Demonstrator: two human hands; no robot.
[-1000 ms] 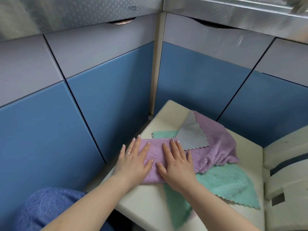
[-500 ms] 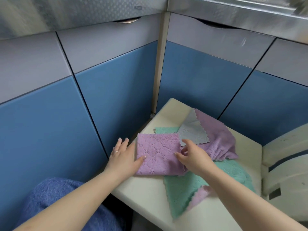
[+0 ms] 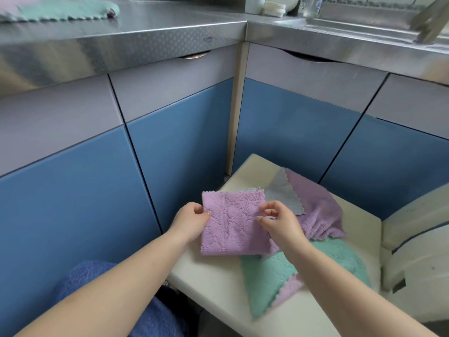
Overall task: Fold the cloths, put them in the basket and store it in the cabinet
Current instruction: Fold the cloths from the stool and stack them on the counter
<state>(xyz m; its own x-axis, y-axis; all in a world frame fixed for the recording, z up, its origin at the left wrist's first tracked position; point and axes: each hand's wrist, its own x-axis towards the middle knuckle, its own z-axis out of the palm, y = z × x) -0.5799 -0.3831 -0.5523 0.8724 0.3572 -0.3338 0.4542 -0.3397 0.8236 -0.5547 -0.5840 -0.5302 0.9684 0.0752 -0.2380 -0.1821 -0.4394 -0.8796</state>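
Note:
A folded purple cloth [image 3: 233,224] is lifted off the white stool top [image 3: 218,285]. My left hand [image 3: 192,220] pinches its left edge and my right hand [image 3: 279,222] pinches its right edge. Behind it on the stool lie a grey cloth [image 3: 284,195], a crumpled purple cloth [image 3: 318,210] and a teal cloth [image 3: 274,273], which has another purple cloth edge peeking out beneath it. More cloths, teal and pink [image 3: 58,9], lie on the steel counter at top left. No basket is in view.
Blue and grey cabinet doors [image 3: 73,186] stand shut in the corner under the steel countertop [image 3: 170,25]. A sink [image 3: 364,23] and jars [image 3: 274,8] sit at top right. A white plastic object [image 3: 418,242] stands to the right of the stool. My blue-clad knee [image 3: 85,278] is at bottom left.
My hands stopped pressing the folded purple cloth flat, took its two side edges and lifted it off the stool. The camera has tilted up, showing the countertop.

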